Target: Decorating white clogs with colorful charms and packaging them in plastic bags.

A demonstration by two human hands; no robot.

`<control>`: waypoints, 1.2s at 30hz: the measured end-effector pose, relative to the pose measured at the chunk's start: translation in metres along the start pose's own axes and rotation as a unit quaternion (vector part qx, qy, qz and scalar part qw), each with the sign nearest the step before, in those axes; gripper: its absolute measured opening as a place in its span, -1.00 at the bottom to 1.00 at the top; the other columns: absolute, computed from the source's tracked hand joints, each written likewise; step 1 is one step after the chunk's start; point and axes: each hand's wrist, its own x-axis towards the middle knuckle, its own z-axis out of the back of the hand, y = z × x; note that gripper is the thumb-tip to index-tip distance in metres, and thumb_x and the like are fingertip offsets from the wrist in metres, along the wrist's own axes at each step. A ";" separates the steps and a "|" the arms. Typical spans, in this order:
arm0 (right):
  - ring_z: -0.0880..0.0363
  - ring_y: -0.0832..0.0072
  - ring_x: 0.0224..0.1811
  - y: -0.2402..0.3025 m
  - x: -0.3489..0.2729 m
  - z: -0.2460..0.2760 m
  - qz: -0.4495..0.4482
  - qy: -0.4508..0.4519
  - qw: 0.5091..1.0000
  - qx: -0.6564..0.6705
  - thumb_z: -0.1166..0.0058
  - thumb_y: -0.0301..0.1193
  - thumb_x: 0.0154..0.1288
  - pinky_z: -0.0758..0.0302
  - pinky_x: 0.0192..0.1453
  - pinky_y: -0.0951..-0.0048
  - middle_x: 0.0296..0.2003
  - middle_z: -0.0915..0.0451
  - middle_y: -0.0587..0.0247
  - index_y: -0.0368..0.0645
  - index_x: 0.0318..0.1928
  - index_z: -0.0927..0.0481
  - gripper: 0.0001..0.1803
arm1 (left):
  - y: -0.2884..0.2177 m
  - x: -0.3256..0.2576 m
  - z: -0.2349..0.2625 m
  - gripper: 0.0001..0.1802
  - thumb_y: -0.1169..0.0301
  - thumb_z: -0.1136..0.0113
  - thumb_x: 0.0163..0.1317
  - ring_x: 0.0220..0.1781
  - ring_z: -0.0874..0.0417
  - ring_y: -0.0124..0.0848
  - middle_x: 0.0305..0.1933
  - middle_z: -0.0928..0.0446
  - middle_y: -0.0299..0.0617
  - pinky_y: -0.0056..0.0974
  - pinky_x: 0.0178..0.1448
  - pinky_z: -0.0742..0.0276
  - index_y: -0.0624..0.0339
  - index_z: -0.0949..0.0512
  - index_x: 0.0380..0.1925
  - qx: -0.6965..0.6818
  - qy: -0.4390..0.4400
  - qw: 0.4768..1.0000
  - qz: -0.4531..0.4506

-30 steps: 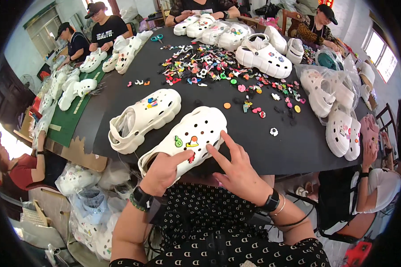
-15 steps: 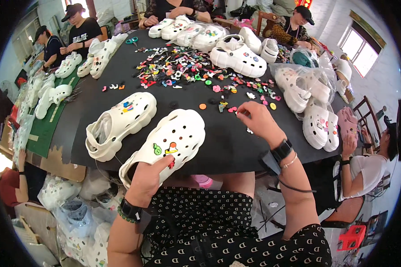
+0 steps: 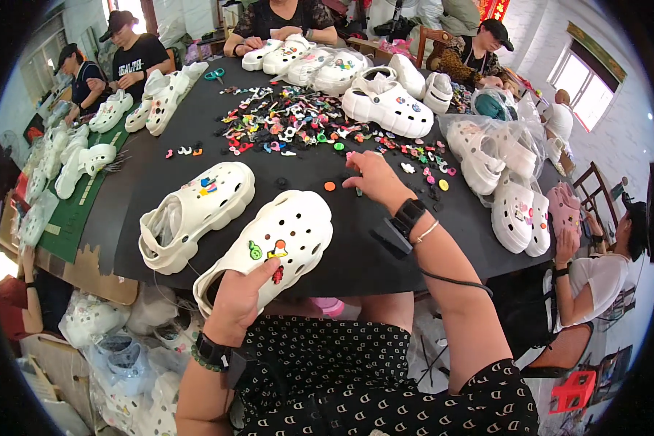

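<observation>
The left hand point(image 3: 234, 299) clamps the white clog point(image 3: 272, 243) by its heel at the near edge of the table point(image 3: 356, 240), top tilted up (charm holes exposed), while the right hand point(image 3: 370, 178), fingers curled, pinches among loose charms point(image 3: 298, 120).

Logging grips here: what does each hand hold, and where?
Left hand grips the white perforated foam clog at its heel end; right hand reaches among small colourful charms, hold unclear.
</observation>
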 end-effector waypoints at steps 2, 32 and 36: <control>-0.55 0.12 -0.13 -0.005 0.008 -0.009 0.029 0.009 0.999 -0.040 -0.45 -0.34 -0.06 -0.48 -0.05 0.18 -0.29 -0.59 0.09 -0.18 -0.26 -0.54 -0.61 | 0.000 -0.001 -0.002 -0.49 0.64 -0.18 0.25 0.11 -0.62 -0.28 0.15 -0.54 -0.04 -0.17 0.19 -0.58 0.39 -0.36 0.22 0.012 0.006 1.000 -0.011; -0.56 0.14 -0.26 0.162 -0.067 0.045 0.219 0.045 0.974 0.040 -0.17 -0.50 0.20 -0.52 -0.17 0.21 -0.38 -0.54 0.10 -0.23 -0.22 -0.53 -0.85 | -0.010 0.001 -0.006 -0.46 0.64 -0.13 0.23 0.10 -0.62 -0.34 0.14 -0.55 -0.10 -0.26 0.16 -0.57 0.35 -0.35 0.25 0.004 0.045 0.999 0.018; -0.54 0.12 -0.23 0.166 -0.067 0.043 0.236 0.038 0.971 0.015 -0.20 -0.48 0.17 -0.49 -0.14 0.18 -0.40 -0.51 0.10 -0.21 -0.25 -0.51 -0.84 | -0.010 0.001 -0.007 -0.48 0.64 -0.12 0.23 0.09 -0.62 -0.35 0.14 -0.55 -0.12 -0.25 0.16 -0.57 0.34 -0.36 0.23 0.008 0.040 0.999 0.034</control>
